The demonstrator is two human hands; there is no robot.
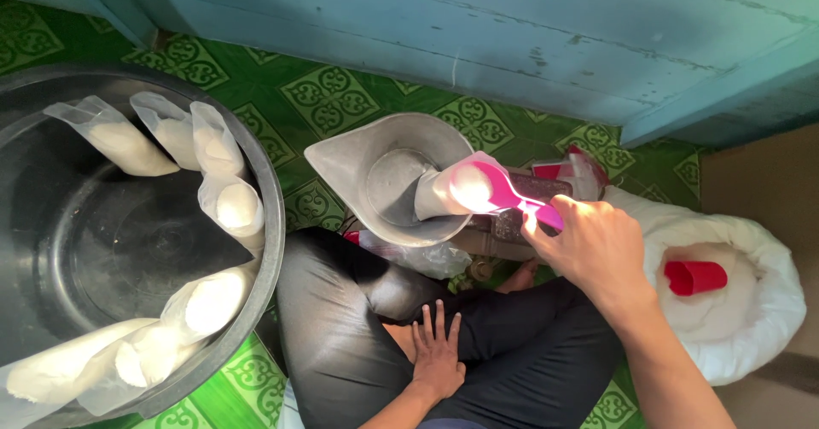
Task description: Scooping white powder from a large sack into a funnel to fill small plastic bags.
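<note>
Pink scoop (499,188): plastic, loaded with white powder, tipped over a clear bag (444,192) that stands in the metal jug (341,160); its bowl sits right at the bag's mouth.
Right hand (597,250): fingers pressed together around the scoop's handle, gripping it from above, wrist toward the sack.
Left hand (437,352): fingers spread, resting flat on the lap, holding nothing.
Bag: upright inside the jug, leaning on its rim, partly filled as far as I can tell; its lower part is hidden by the jug wall.
Jug: grey metal with a spout pointing to the left, sitting on what looks like a scale, though most of that is hidden.
Step in hand: judging by the tilt, the powder is being poured from scoop into bag; this is the filling stage of one portion.
Next move calls for: a steady wrist so the powder falls inside the mouth and not down the jug, and probably the free hand to hold the bag open or lift it out.
Sack (759,310): white, open, just right of the knees, with a red cup (695,277) lying on the powder.
Tub (111,241): black, at the left, with several filled bags (213,301) leaning round its wall.
Floor (333,96): green patterned covering, blue wall beyond.
</note>
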